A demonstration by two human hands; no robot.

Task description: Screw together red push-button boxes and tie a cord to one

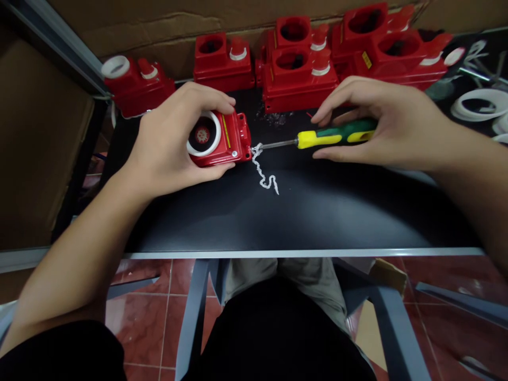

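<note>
My left hand (170, 137) is wrapped round a red box-shaped housing (232, 140) on the black tabletop. A white ring circles the dark round opening in its top, and a yellow label strip runs beside it. In my right hand (384, 121) is a screwdriver (317, 139) with a yellow and green handle. Its metal shaft points left, with the tip at the housing's right end, near a corner hole. A white, wavy strip (262, 174) hangs from that tip and lies on the table. Whether the tip touches the housing cannot be made out.
Several more red housings (299, 79) stand along the back against cardboard (159, 29). White rings (482, 103) lie at the right, near some metal pieces. Dark shavings (275, 117) are scattered behind the screwdriver. A pale metal edge (301, 253) borders the table's front.
</note>
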